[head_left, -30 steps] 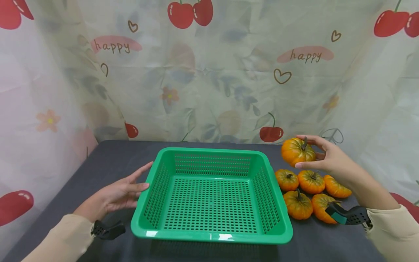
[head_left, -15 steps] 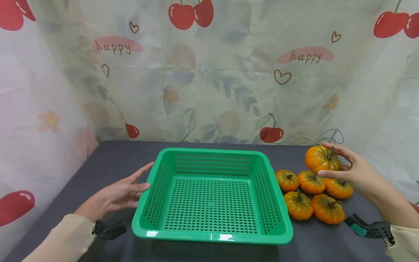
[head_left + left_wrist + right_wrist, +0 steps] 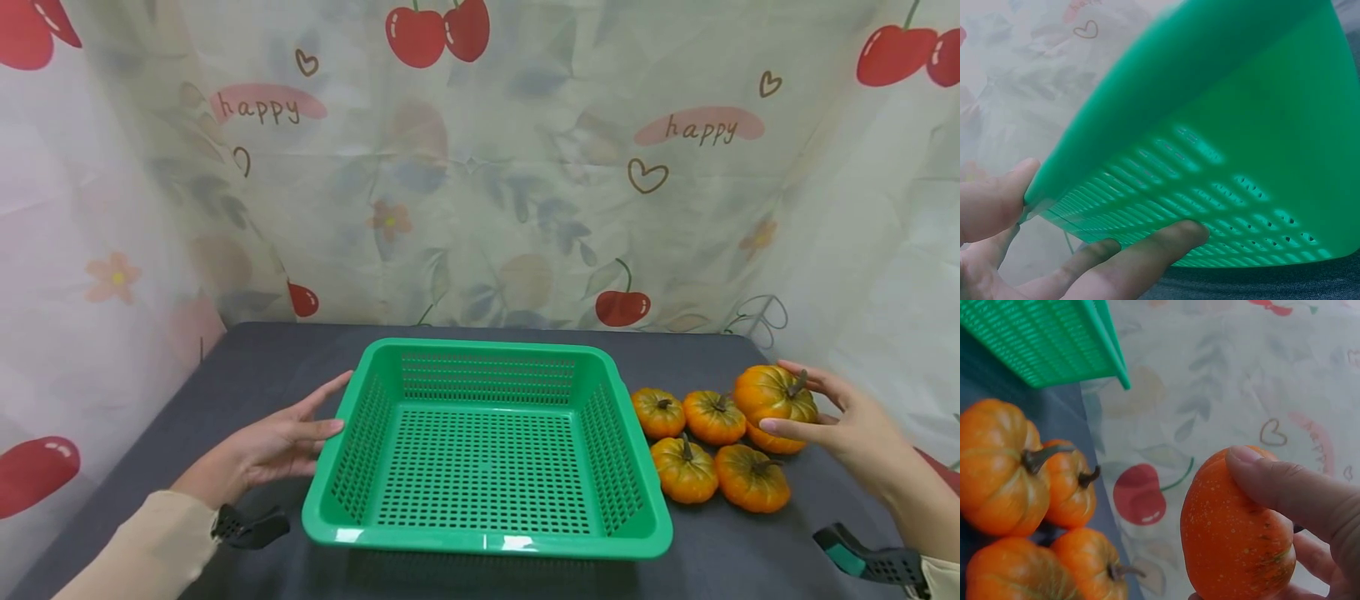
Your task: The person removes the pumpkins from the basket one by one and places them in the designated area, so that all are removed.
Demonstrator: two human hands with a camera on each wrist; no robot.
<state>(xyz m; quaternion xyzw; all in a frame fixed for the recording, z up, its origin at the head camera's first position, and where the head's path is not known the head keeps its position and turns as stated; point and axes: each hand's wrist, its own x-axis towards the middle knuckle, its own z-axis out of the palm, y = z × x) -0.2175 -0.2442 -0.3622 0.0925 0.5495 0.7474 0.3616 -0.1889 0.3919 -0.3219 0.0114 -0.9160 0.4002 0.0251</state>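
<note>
My right hand (image 3: 847,417) grips a small orange pumpkin (image 3: 771,395) with a brown stem, thumb on the near side and fingers behind. The same pumpkin (image 3: 1225,531) fills the lower right of the right wrist view, its speckled orange skin under the thumb. In the head view it overlaps another pumpkin (image 3: 780,442), mostly hidden below it. My left hand (image 3: 277,442) is at the left side of a green plastic basket (image 3: 487,543). The left wrist view shows extended fingers (image 3: 1166,250) against the basket's slotted outer wall, with another digit at the rim.
Right of the basket sit several more pumpkins (image 3: 682,471) in two close rows on the dark table (image 3: 277,358). A patterned curtain (image 3: 480,208) with cherries and hearts hangs around the back and sides.
My right hand has carried the pumpkin right and down, from above the back row to over its right end. The left hand and basket have barely moved.
</note>
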